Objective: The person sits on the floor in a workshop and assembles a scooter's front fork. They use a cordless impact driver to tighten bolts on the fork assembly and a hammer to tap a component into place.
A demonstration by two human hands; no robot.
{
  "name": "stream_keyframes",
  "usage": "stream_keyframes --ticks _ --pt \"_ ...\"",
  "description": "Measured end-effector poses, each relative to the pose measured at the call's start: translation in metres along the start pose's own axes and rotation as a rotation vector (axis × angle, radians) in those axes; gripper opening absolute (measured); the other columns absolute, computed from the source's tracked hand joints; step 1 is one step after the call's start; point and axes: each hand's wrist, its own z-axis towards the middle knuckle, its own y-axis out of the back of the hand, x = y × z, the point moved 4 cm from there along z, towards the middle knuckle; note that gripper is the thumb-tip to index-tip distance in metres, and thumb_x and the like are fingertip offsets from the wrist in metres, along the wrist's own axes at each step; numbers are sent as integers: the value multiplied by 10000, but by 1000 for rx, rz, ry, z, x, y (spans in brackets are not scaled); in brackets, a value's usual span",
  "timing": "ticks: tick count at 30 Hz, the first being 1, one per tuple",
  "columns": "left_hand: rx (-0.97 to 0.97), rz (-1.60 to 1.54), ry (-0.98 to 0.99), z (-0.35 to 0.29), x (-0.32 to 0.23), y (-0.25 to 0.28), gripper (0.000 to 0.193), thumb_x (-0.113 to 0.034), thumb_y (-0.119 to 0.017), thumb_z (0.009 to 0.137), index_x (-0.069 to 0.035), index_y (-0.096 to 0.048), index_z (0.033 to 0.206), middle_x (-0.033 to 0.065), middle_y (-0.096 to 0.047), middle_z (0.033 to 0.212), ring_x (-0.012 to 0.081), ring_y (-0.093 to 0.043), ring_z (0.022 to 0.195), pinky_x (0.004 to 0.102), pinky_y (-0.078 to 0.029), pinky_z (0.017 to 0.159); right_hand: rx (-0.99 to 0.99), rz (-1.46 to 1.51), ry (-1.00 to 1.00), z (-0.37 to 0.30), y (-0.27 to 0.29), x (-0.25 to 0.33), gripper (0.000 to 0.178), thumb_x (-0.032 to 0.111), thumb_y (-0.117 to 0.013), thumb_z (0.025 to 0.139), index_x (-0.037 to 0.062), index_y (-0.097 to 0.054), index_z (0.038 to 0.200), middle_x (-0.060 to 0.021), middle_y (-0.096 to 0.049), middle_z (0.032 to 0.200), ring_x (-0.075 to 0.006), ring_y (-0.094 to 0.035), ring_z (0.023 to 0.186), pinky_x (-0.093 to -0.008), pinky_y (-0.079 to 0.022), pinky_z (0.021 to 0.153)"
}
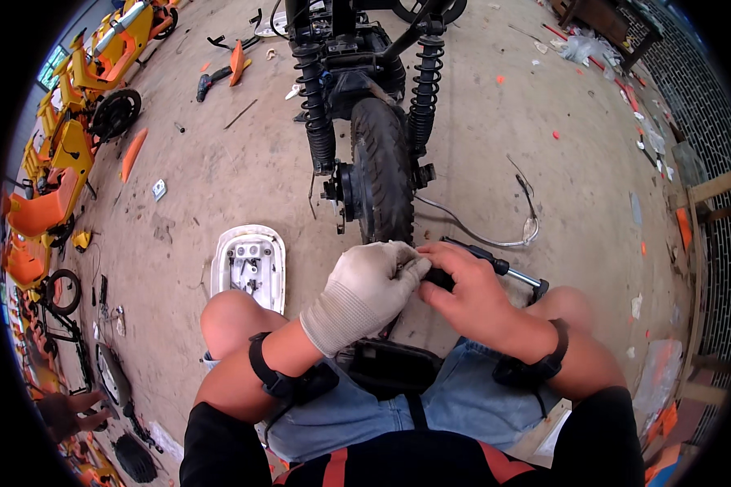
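Observation:
My left hand (pixel 369 284), in a whitish knitted glove, is closed with its thumb and fingers pinched together just behind the rear tyre (pixel 382 166). What the pinch holds is too small to make out. My bare right hand (pixel 471 288) meets its fingertips and curls round a short black piece (pixel 439 277), whose kind I cannot tell. The tyre stands upright between two black coil-spring shock absorbers (pixel 424 93). Just past my right hand lies a black and silver rod-shaped thing (pixel 503 267). A dark, box-like part (pixel 394 369) sits between my thighs.
A white plastic cover (pixel 278 272) holding small hardware lies left of the wheel. A grey hose (pixel 479 237) curves over the floor on the right. Farther off are a power drill (pixel 211 81) and orange panels. Yellow scooters (pixel 73 154) line the left side; a brick wall (pixel 727 211) bounds the right.

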Motion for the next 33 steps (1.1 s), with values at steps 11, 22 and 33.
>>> stream_keyframes --ticks 11,22,33 --pt "36 -1074 308 2 11 4 483 -422 -443 1093 35 -599 1114 -39 -322 667 105 -368 576 274 -339 555 -114 126 -27 -3 13 3 331 124 -761 842 -50 -684 1112 -192 -681 1206 -340 -658 1112 -382 -515 959" --pt "-7 -891 67 -5 -4 3 288 -165 -456 1091 29 -540 1286 68 -646 1042 136 -633 947 279 -531 884 -123 77 105 -7 17 7 257 65 -791 783 -7 -653 987 -149 -676 1208 -331 -627 1149 -407 -512 946" --pt "-44 -659 -111 -5 -3 5 255 -252 -665 1005 -24 -706 1113 51 -676 1061 129 -620 948 283 -506 856 -57 -34 184 -3 12 1 270 30 -775 770 7 -614 986 -141 -655 1150 -342 -626 1069 -416 -512 912"
